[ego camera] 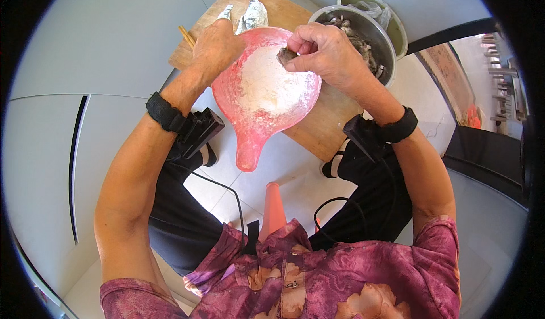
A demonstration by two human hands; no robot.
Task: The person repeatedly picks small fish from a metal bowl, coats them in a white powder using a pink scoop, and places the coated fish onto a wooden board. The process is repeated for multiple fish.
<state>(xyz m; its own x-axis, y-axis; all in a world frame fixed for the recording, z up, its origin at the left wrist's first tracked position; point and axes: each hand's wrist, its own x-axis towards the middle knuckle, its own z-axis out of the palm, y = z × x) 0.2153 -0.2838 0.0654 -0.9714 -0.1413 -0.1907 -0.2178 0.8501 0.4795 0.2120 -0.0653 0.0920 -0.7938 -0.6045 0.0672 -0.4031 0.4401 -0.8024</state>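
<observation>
My left hand [218, 43] is closed at the left rim of a pink plastic scoop [248, 148], with its fingertips hidden from view. The scoop's handle points towards me, and a layer of white flour [272, 84] coats its inside. Between thumb and fingers, my right hand [325, 52] pinches a small dark piece of fish [286, 56] over the scoop's right side. Behind the scoop, a flour-coated fish [255, 14] lies on the wooden board [283, 3]. Another floured piece [226, 12] shows just beyond my left knuckles.
A metal bowl [391, 69] of dark fish pieces [362, 46] stands to the right, overlapping a pale tub [399, 35] with a clear plastic bag [369, 9]. Chopsticks [186, 36] rest at the board's left. Cabinet doors [106, 42] rise on the left. Cables [221, 185] hang from both wrist straps.
</observation>
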